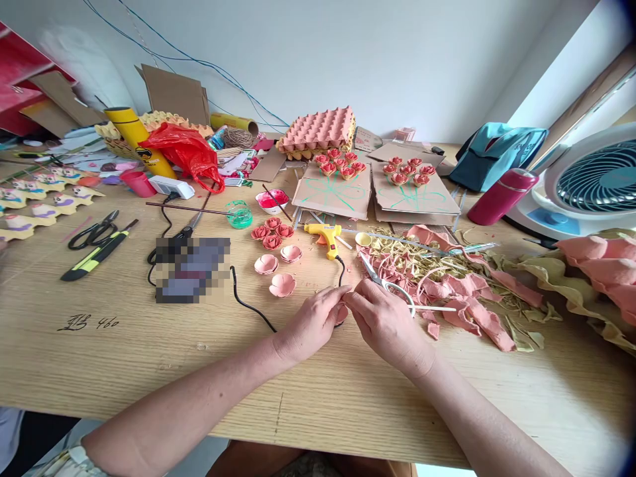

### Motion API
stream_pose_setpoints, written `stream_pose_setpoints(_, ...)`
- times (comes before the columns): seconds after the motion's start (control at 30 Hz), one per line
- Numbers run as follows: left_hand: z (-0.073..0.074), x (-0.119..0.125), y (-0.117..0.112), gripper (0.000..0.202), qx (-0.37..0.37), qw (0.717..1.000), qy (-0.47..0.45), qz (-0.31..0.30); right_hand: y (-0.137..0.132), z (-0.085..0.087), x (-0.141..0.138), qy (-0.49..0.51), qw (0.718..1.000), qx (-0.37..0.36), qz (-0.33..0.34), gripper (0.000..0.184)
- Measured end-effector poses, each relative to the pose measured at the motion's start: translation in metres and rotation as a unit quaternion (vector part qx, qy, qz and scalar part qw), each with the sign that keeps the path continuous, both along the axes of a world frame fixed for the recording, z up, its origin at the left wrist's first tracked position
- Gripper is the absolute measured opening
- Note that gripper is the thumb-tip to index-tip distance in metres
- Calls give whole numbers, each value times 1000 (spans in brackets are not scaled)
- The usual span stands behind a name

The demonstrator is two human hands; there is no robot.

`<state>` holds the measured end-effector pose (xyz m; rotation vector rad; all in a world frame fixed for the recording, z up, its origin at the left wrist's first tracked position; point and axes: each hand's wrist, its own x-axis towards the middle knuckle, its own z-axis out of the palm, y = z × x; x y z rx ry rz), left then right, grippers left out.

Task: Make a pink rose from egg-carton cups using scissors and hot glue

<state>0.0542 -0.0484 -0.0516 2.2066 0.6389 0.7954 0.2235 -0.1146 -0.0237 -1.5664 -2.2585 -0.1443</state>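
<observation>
Wood-grain tabletop (189, 358) is backed by pale wall (397, 66); front edge is crossed by forearms (209, 391), wood is left exposed btwn them. L hand (311, 321) & R hand (390, 324) are held together, fingertips narrowed; what's gripped, if anything, can't be told. Pink petal cup (341, 315) is partly hidden btwn hands. R side is hemmed by white-handled scissors (382, 281) & carton scraps (462, 288); fwd reach is blocked by yellow glue gun (325, 236) w/ black cord (342, 271).
</observation>
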Motion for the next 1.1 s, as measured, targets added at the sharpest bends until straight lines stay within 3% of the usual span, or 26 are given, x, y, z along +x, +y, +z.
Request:
stream_pose_setpoints(0.2, -2, -2, 4, 50, -6, 1000, -8, 24, 1, -1, 2, 87, 996, -21, -31, 21)
stream_pose_setpoints(0.43, -6, -3, 8, 60, -95, 994, -26, 52, 2, -3, 6, 231, 967, -74, -79, 16)
stream_pose_setpoints(0.67, -8, -1, 4, 60, -93, 995, -25, 38, 1, -3, -1, 207, 970, -98, -77, 19)
stream_pose_setpoints(0.87, -1, 1, -1, 57, -44, 999, -2, 31, -1, -4, -2, 150, 982, -69, -91, 17)
stream_pose_setpoints(1.1, -1, 1, -1, 49, -47, 997, -21, 50, -2, 0, -4, 113, 987, -61, -94, 23)
